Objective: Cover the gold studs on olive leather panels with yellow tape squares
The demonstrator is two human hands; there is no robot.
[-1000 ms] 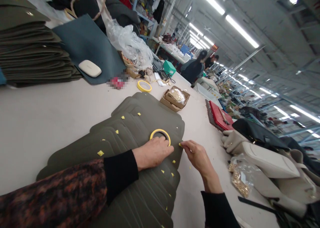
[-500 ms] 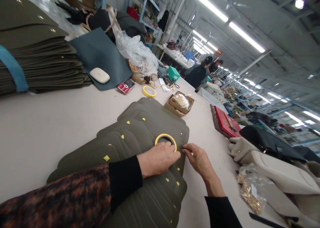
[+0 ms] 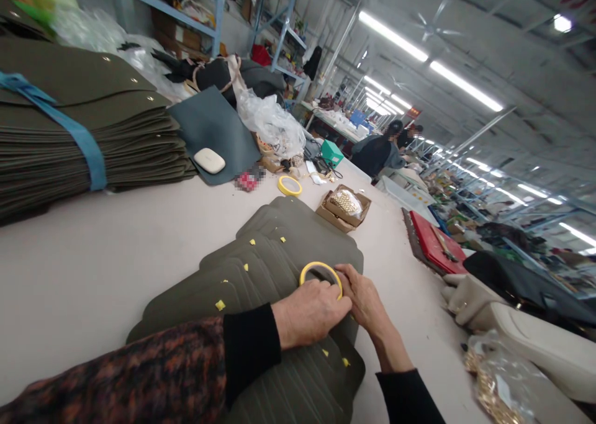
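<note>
My left hand [image 3: 311,312] is closed on a roll of yellow tape [image 3: 321,264], which it holds tilted just above dark olive panels [image 3: 321,228]. My right hand [image 3: 370,303] is up against the roll's right side, its fingers bent together beside my left fingertips. What lies between those right fingers is hidden. The panels lie overlapped in a fanned row, and small yellow tape pieces [image 3: 220,305] are stuck on several of them. Part of the row is covered by my left hand and sleeve.
A second yellow tape roll [image 3: 289,185] and a cardboard box [image 3: 342,219] of gold-coloured hardware lie beyond the panels. A strapped stack of olive panels [image 3: 135,154] stands left. At right are a red board [image 3: 433,241], pale bags [image 3: 535,334] and bagged gold-coloured parts [image 3: 496,405].
My right hand has moved from the panel edge to the tape roll, closing the gap to my left hand. The left hand still grips the roll. The camera view has shifted.
</note>
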